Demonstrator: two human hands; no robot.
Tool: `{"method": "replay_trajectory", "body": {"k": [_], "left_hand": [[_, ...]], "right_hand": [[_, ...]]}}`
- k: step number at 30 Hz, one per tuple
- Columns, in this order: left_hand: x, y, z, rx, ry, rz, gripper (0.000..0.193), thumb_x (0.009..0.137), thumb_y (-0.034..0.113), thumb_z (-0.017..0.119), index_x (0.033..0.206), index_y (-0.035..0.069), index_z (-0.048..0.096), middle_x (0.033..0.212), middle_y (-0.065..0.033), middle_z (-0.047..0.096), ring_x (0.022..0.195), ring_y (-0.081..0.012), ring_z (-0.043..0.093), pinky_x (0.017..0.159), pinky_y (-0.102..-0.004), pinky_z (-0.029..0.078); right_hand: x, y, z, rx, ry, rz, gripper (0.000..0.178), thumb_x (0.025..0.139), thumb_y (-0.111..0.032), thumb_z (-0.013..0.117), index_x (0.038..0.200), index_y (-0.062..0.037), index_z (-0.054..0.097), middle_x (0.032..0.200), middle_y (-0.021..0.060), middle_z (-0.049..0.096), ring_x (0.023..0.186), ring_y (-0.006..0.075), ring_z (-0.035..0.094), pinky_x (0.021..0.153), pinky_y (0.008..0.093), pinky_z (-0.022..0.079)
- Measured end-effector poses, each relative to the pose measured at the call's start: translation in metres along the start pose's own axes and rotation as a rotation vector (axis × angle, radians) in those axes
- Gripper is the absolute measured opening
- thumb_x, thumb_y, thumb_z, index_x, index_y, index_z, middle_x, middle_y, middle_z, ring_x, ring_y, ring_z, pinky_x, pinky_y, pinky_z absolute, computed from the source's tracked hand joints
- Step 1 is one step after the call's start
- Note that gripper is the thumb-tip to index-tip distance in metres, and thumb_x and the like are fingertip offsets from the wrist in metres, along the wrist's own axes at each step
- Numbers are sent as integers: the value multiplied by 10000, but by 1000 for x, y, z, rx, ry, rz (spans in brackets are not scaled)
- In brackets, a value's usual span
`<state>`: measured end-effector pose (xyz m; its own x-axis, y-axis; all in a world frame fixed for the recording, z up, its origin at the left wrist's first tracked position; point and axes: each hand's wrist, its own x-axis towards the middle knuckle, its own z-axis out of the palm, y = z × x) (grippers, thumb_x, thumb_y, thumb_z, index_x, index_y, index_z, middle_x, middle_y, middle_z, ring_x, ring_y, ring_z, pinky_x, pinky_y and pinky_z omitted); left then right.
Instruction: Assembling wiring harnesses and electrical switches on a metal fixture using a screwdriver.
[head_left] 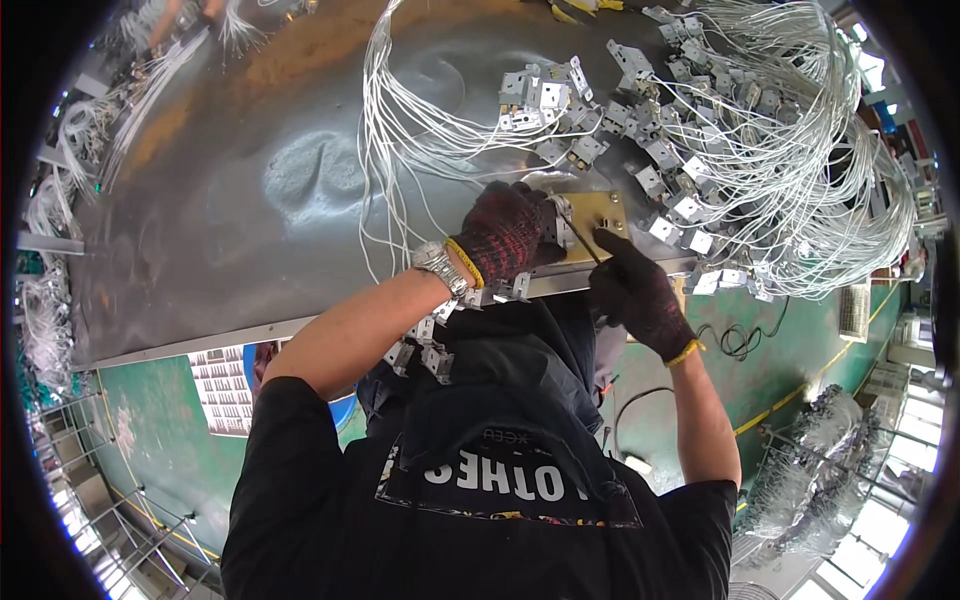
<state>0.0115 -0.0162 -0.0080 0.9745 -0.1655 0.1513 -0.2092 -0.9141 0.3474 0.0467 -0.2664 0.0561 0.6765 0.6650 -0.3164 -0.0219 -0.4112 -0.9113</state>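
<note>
Both hands wear dark knit gloves with yellow cuffs. At the table's near edge lies a brass-coloured plate (598,212) with studs on it. My left hand (503,232) is closed around a small grey metal bracket (560,218) at the plate's left side; its fingers partly hide the bracket. To the right, my right hand (640,296) is closed on a thin rod-like tool (584,243), whose far end points at the bracket. The tool's handle is hidden in the glove. White wires (395,110) with brackets at their ends lie beyond my left hand.
A large heap of wired brackets (790,150) covers the right of the metal table (220,240). Several brackets (425,345) hang at the near edge by my left forearm. A black cable (740,345) lies on the green floor. Another person's hand (165,22) shows at the far left.
</note>
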Motion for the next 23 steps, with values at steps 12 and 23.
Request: {"method": "replay_trajectory", "body": {"k": [12,23], "left_hand": [[3,8,-7,-52,86,46,496,755,430,807,1164,172,693,973,-103,709,913,-301,673,796,-449,525],[5,7,-5,-14,7,37,516,760,421,801,1199,183,671,998,-102,704,934,-297,667,808,-455,521]], "right_hand": [[-17,-41,-3,-560,128,-299,318,890,-42,664,1207,-27,690,1016,184,707,928,331,709,820,392,561],[-18,-44,-1,-444,91,-54,322,923,-127,663,1230,-36,695,1131,230,716,1045,376,703,903,424,552]]}}
